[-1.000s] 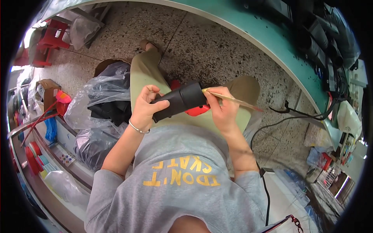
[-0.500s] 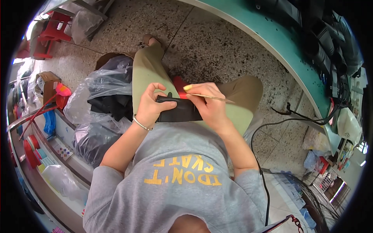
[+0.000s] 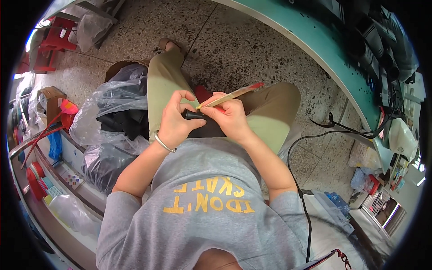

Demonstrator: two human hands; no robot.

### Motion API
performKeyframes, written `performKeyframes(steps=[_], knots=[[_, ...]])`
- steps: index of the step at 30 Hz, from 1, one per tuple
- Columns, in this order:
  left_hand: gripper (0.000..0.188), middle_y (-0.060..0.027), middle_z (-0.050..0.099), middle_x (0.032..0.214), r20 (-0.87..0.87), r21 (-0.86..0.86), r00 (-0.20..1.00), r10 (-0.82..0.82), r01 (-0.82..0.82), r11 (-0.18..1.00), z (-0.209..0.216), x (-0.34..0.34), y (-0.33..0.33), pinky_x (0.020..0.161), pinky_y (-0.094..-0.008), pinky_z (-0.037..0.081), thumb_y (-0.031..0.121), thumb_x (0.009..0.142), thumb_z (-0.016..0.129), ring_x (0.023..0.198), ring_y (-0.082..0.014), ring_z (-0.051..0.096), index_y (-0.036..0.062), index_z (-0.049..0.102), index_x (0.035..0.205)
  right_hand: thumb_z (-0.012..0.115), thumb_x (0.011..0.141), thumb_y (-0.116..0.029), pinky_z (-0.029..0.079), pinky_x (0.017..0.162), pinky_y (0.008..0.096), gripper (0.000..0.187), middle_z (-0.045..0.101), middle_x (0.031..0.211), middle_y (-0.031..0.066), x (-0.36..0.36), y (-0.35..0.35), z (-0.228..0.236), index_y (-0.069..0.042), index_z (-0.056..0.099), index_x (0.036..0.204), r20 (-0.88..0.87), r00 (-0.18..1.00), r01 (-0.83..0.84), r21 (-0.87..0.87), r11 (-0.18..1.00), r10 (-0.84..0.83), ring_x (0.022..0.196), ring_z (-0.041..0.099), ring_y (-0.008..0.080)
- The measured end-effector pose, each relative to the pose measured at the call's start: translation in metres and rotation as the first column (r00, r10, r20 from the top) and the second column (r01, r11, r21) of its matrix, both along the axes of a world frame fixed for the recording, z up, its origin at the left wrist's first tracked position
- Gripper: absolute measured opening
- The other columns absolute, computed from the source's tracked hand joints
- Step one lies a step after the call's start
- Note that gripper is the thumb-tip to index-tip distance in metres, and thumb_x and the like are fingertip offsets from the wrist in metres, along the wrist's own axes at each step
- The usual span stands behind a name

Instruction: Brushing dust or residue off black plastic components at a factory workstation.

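Observation:
In front of my belly, above my lap, my left hand [image 3: 174,119] pinches the upper edge of a flat black piece [image 3: 208,129] that looks like leather or fabric, thumb along its rolled or folded edge. My right hand [image 3: 230,116] is closed round a thin pale stick [image 3: 234,94] with a yellow lower tip and a reddish far end. The yellow tip is close to the piece's edge, near my left fingers; whether it touches I cannot tell. Part of the black piece is hidden behind my right hand. Something red [image 3: 202,93] shows between my legs.
Clear plastic bags [image 3: 119,101] holding black material stand left of my legs. A green-topped table [image 3: 310,45] with black items curves along the far right. A black cable [image 3: 300,150] hangs at my right. Left is a shelf with a red roll [image 3: 35,180]; red stools [image 3: 58,33] stand farther off.
My right hand has moved left toward my left hand. The stick has swung from pointing right to pointing up and right, its yellow tip now lower at the black piece.

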State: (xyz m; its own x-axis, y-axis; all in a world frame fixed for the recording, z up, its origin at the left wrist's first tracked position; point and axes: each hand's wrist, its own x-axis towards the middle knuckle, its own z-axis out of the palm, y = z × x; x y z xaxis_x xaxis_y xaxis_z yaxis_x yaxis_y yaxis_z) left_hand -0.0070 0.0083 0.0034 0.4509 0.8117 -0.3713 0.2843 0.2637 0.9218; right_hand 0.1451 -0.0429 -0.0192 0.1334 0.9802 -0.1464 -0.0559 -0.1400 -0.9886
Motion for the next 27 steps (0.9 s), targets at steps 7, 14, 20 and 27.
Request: performKeyframes(steps=[7,14,20,27], knots=[[0.048,-0.0043,0.056,0.074,-0.023,-0.069,0.999,0.037,-0.039,0.997,-0.001,0.001,0.0,0.058,-0.0205,0.044,-0.008,0.059,0.071,0.067,-0.009,0.056,0.0036,0.043,0.096,0.062,0.075,-0.005,0.041,0.087,0.0421,0.002,0.06,0.072,0.0075,0.024,0.016,-0.034,-0.004,0.06,0.075,0.683,0.632,0.017,0.461,0.887,-0.367,0.072,0.058,0.0255],[0.048,-0.0022,0.053,0.076,0.126,-0.163,0.992,0.019,0.001,0.987,-0.003,-0.003,0.003,0.061,-0.0213,0.046,-0.008,0.06,0.072,0.069,-0.0084,0.055,0.0029,0.042,0.096,0.067,0.075,-0.008,0.031,0.096,0.0404,0.007,0.067,0.081,0.0024,0.013,-0.002,0.006,-0.007,0.064,0.08,0.399,0.915,-0.064,0.283,0.957,-0.057,0.079,0.061,0.0139],[0.047,-0.0024,0.05,0.087,0.081,-0.081,0.991,-0.103,0.109,0.991,-0.006,-0.005,0.007,0.063,-0.0206,0.044,-0.008,0.058,0.073,0.073,-0.0077,0.054,0.0034,0.043,0.094,0.064,0.077,-0.009,0.032,0.098,0.0375,0.006,0.067,0.073,0.0012,0.014,-0.005,-0.001,-0.004,0.066,0.077,0.205,0.977,-0.081,0.111,0.991,0.056,0.069,0.061,0.0122],[0.048,-0.0011,0.047,0.085,0.063,-0.06,0.991,-0.121,0.125,0.99,-0.011,-0.005,0.008,0.063,-0.0211,0.044,-0.007,0.057,0.074,0.076,-0.0078,0.053,0.004,0.043,0.093,0.063,0.078,-0.014,0.033,0.096,0.0382,0.009,0.066,0.074,0.003,0.013,-0.002,-0.002,-0.006,0.067,0.076,0.198,0.977,-0.094,0.093,0.991,0.074,0.07,0.061,0.0175]])
